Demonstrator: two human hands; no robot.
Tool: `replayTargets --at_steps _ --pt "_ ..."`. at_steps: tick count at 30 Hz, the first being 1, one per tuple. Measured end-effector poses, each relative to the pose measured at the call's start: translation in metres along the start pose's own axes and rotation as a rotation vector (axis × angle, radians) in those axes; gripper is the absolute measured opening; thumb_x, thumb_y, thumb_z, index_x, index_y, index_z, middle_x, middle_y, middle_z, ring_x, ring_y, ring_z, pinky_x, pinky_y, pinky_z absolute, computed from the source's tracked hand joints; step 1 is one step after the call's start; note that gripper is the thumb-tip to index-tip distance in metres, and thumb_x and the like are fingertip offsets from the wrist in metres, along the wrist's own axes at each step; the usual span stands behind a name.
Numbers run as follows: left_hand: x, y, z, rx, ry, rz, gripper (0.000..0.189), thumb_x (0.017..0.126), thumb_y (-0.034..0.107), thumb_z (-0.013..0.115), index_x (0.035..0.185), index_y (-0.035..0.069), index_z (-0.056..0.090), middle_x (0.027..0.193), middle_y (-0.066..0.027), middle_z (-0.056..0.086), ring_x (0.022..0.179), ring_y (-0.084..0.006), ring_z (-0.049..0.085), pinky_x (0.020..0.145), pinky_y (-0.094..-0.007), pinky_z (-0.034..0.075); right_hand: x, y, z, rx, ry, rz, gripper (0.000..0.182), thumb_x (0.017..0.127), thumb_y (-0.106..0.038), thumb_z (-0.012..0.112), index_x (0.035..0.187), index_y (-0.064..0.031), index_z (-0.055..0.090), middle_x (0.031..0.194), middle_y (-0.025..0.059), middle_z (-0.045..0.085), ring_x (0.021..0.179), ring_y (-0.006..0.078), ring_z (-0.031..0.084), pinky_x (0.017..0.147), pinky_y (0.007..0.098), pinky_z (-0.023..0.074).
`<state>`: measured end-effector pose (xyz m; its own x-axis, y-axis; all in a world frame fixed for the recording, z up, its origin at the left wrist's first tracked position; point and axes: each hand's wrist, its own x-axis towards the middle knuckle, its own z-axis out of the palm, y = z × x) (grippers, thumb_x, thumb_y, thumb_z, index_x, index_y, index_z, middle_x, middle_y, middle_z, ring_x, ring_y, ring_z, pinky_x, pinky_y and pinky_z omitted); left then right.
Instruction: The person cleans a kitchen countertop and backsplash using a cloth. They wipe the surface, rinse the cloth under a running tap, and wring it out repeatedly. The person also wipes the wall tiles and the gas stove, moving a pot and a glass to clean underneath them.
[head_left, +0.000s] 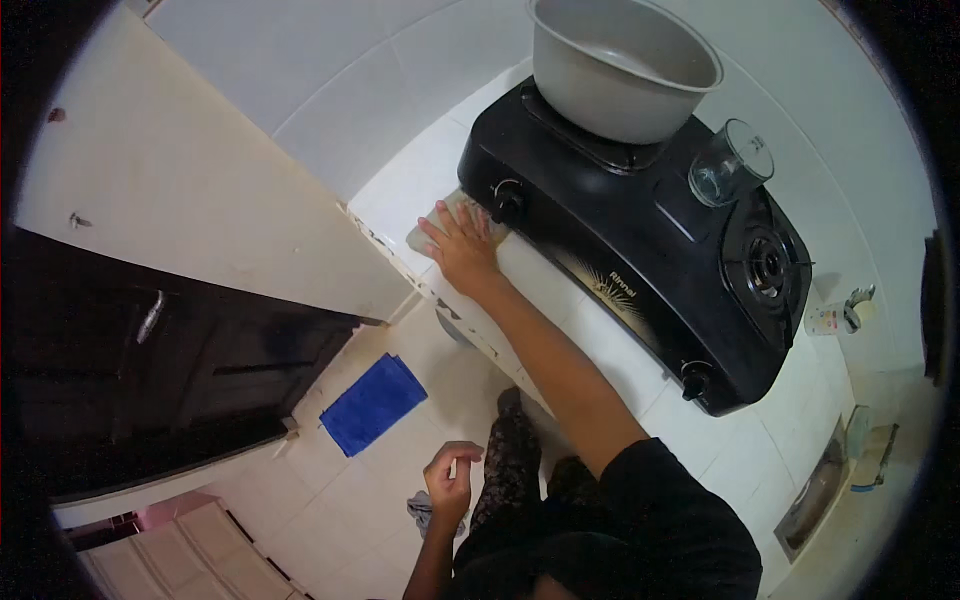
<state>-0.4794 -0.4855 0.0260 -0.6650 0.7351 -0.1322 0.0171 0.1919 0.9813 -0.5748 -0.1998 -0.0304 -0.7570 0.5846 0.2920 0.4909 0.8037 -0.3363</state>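
My right hand (466, 251) lies palm down with spread fingers, holding a greyish-beige cloth (425, 235) against the white tiled counter (405, 180). The cloth reaches up to the left front corner of a black two-burner Rinnai gas stove (585, 217), just beside one of its knobs (508, 201). Low in front of my body, my left hand (450, 476) is loosely curled, and I see nothing in it. A large grey metal pot (622, 97) stands on the stove's left burner. An upright clear glass jar (724, 172) is on the stove top between the burners.
The counter's front edge (465, 319) is chipped. Below, a folded blue cloth (375, 405) and a crumpled grey cloth (421, 510) lie on the tiled floor. A dark door (187, 367) stands at left. Past the stove's right end are a small printed cup (823, 321) and a sink (814, 487).
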Motion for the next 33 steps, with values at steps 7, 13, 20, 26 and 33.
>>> replayTargets --at_steps 7,13,20,26,33 --pt "0.038 -0.001 0.013 -0.2 -0.107 -0.045 0.016 0.084 -0.005 0.043 0.082 -0.002 0.058 0.082 -0.0075 0.058 0.068 -0.0118 0.054 0.064 -0.0224 0.044 -0.238 0.012 -0.123 0.029 -0.412 0.056 0.049 0.08 -0.021 0.055 0.127 -0.0226 0.042 0.138 0.0083 0.029 0.125 0.0325 0.028 0.1 0.0522 0.0215" --pt "0.048 0.02 0.025 -0.296 -0.222 -0.029 0.016 0.085 -0.003 0.043 0.084 -0.001 0.059 0.083 -0.0081 0.058 0.071 -0.0112 0.054 0.064 -0.0213 0.043 -0.336 0.021 -0.172 -0.04 -0.55 0.368 0.053 0.08 -0.027 0.052 0.13 -0.0191 0.036 0.141 0.0159 0.019 0.124 0.0441 0.02 0.099 0.0594 0.0093" --pt "0.023 0.007 -0.011 -0.145 -0.179 -0.068 0.014 0.086 -0.001 0.044 0.086 -0.001 0.058 0.083 -0.0067 0.058 0.071 -0.0106 0.054 0.064 -0.0225 0.044 -0.089 0.012 -0.046 -0.032 -0.183 0.0 0.049 0.085 -0.032 0.047 0.132 -0.0251 0.033 0.142 0.0079 0.021 0.129 0.0326 0.018 0.102 0.0547 0.0093" --pt "0.024 0.01 -0.023 -0.097 -0.045 -0.121 0.015 0.086 -0.003 0.042 0.085 -0.002 0.058 0.086 -0.007 0.059 0.076 -0.0124 0.055 0.071 -0.0249 0.045 -0.107 -0.009 -0.043 -0.031 -0.212 -0.068 0.048 0.086 -0.028 0.046 0.132 -0.0256 0.033 0.141 0.0047 0.023 0.128 0.0302 0.022 0.103 0.0522 0.0121" --pt "0.044 0.015 -0.005 -0.316 -0.069 -0.079 0.014 0.086 0.004 0.046 0.089 0.0 0.06 0.083 -0.005 0.061 0.07 -0.0096 0.055 0.065 -0.0215 0.044 -0.316 0.004 -0.147 -0.151 -0.411 -0.03 0.046 0.078 -0.012 0.051 0.121 -0.0275 0.048 0.135 0.0067 0.033 0.12 0.0349 0.034 0.097 0.0557 0.0219"
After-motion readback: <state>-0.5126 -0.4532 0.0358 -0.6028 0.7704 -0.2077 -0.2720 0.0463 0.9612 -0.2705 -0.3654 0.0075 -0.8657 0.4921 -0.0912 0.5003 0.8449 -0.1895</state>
